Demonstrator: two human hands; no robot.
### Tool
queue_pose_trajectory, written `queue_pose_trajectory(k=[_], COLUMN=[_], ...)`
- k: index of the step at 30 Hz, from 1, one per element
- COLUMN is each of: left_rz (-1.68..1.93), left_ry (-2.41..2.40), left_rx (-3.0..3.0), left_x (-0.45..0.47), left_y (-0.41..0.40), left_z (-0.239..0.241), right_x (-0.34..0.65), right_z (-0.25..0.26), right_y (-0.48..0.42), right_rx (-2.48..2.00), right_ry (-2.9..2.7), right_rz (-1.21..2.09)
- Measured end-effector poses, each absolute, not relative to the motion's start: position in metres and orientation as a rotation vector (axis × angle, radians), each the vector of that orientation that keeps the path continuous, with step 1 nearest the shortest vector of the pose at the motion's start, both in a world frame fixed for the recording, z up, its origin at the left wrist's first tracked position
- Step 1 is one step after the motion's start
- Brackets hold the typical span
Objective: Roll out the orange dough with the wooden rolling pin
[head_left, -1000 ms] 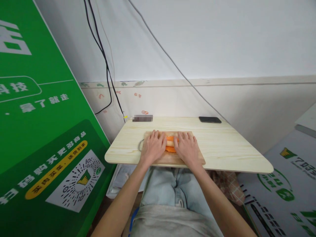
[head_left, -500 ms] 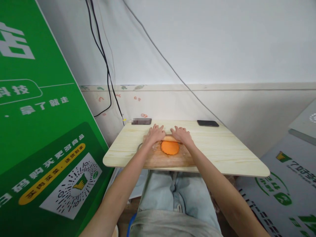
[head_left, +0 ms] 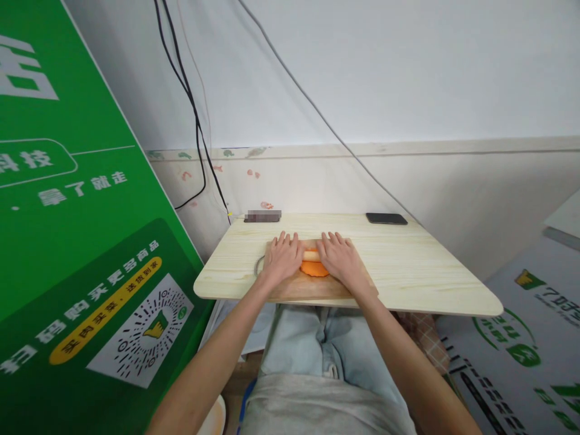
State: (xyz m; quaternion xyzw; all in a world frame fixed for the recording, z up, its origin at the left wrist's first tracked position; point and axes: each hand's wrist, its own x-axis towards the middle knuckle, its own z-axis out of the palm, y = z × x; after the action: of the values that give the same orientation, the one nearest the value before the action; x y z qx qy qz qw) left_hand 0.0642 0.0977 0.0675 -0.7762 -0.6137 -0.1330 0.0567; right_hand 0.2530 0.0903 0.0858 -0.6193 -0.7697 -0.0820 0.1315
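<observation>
Atop a brown wooden board (head_left: 312,292), your left hand (head_left: 283,260) and right hand (head_left: 341,260) lie, fingers outstretched, over a pale wooden rolling pin (head_left: 310,256) (flat orange disc (head_left: 315,269) beneath).

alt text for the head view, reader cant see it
A person's left hand and right hand lie, fingers outstretched, on a rolling pin across a flat orange dough-like piece on a wooden board. The board sits on a pale table by a wall, a dark phone at back right, a green panel at left.
</observation>
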Motion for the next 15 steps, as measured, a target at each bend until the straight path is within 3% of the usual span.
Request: queue_pose_trajectory(k=[6, 15], left_rz=[-0.288, -0.449], left_ry=[-2.013, -1.825], left_rx=[-2.440, -2.302], left_x=[0.073, 0.061], left_y=[0.152, 0.073], left_z=[0.094, 0.061], right_x=[0.260, 0.242], right_z=[0.110, 0.072], right_y=[0.141, 0.051], right_rx=[-1.913, -1.851], right_ry=[-2.389, -2.058], right_rz=[0.041, -0.327])
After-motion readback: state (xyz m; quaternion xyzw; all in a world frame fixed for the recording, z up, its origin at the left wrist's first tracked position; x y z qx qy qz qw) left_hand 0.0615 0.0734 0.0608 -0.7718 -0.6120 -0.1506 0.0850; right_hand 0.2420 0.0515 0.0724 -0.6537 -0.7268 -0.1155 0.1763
